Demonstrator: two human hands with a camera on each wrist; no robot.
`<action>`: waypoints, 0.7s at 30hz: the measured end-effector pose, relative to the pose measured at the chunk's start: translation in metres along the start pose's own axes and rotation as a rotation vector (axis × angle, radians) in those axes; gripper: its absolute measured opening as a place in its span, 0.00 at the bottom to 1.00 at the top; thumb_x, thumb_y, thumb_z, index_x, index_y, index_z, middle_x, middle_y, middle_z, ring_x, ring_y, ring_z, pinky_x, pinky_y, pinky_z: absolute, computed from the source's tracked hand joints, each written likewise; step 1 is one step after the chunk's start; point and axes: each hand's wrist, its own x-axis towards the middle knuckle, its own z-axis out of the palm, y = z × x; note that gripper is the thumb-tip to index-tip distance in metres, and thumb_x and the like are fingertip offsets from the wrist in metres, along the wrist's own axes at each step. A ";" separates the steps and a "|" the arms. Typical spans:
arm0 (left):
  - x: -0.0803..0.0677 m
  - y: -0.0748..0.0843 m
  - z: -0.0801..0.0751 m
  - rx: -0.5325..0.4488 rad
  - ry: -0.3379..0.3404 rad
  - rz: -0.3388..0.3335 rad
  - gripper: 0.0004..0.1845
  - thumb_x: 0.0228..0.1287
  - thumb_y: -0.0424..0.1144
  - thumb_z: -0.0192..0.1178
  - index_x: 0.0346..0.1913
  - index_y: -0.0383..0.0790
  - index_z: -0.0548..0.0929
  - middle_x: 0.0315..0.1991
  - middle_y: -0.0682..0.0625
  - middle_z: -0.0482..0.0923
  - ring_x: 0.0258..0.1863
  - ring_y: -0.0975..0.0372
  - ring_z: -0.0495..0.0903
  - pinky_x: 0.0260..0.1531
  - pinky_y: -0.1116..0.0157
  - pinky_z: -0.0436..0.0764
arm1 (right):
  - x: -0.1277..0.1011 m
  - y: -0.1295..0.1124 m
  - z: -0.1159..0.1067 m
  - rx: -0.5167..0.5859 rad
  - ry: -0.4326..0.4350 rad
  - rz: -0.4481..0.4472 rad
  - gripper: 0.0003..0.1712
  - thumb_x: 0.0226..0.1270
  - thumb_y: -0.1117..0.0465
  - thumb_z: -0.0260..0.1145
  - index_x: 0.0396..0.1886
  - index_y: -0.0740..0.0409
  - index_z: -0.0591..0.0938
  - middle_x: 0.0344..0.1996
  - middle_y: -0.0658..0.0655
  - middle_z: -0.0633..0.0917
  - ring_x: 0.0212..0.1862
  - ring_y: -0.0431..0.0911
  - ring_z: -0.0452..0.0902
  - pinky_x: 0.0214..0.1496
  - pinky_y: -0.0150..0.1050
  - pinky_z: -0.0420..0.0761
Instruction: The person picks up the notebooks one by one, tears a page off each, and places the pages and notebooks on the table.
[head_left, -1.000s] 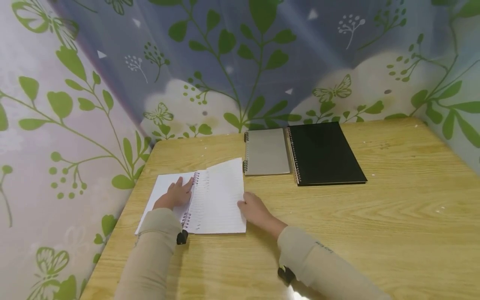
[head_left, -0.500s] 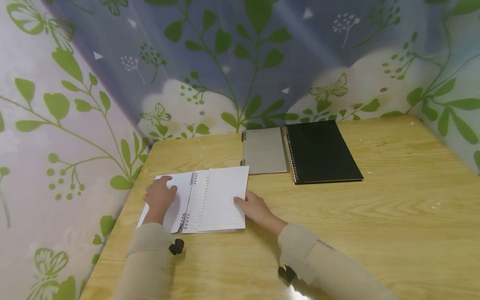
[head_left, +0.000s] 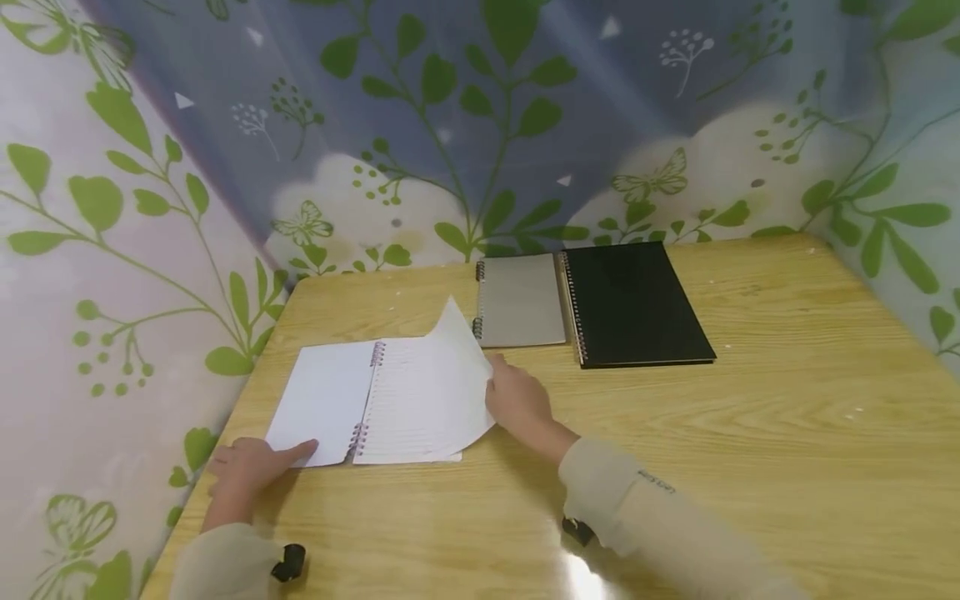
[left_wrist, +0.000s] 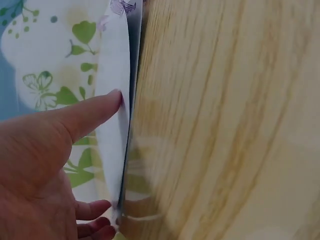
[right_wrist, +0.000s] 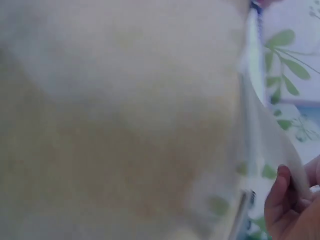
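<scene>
An open spiral notebook [head_left: 330, 392] with purple rings lies at the left of the table, its right side lined. My right hand [head_left: 519, 402] pinches the right edge of a white sheet [head_left: 461, 379], which curls up over the right-hand pages with its top corner raised. In the right wrist view, the thumb and fingers of that hand hold the bent sheet edge. My left hand [head_left: 251, 467] is at the notebook's lower left corner, its straight thumb touching the left page. The left wrist view shows the other fingertips [left_wrist: 102, 225] near the page corner.
Behind and to the right lie a closed grey spiral notebook [head_left: 521, 300] and a larger closed black spiral notebook [head_left: 637, 304], side by side. The wooden table [head_left: 787, 400] meets a leaf-patterned wall covering [head_left: 360, 192] at the back and left.
My left hand has moved from near the rings, across the left page, to its lower left corner. The sheet in my right hand lay flatter with a ragged left edge; now it curls up.
</scene>
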 end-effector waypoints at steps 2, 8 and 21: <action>0.003 0.000 0.001 -0.007 0.010 -0.011 0.70 0.40 0.76 0.56 0.58 0.08 0.48 0.51 0.12 0.44 0.55 0.27 0.47 0.52 0.31 0.56 | 0.004 0.005 -0.014 0.002 0.047 -0.033 0.20 0.68 0.61 0.52 0.59 0.53 0.73 0.35 0.59 0.85 0.19 0.45 0.71 0.15 0.34 0.65; 0.011 -0.007 0.003 -0.037 -0.011 -0.056 0.71 0.33 0.77 0.58 0.57 0.09 0.54 0.48 0.16 0.47 0.51 0.31 0.49 0.50 0.36 0.61 | 0.007 0.039 -0.064 0.208 0.112 -0.047 0.20 0.70 0.59 0.50 0.59 0.57 0.73 0.44 0.63 0.84 0.26 0.49 0.75 0.28 0.41 0.75; 0.020 -0.005 0.000 -0.013 -0.055 -0.016 0.74 0.40 0.74 0.59 0.59 0.06 0.36 0.56 0.12 0.40 0.57 0.26 0.48 0.59 0.34 0.51 | -0.002 0.195 -0.176 0.436 0.267 0.331 0.29 0.71 0.53 0.41 0.68 0.62 0.61 0.56 0.70 0.71 0.38 0.41 0.71 0.34 0.27 0.73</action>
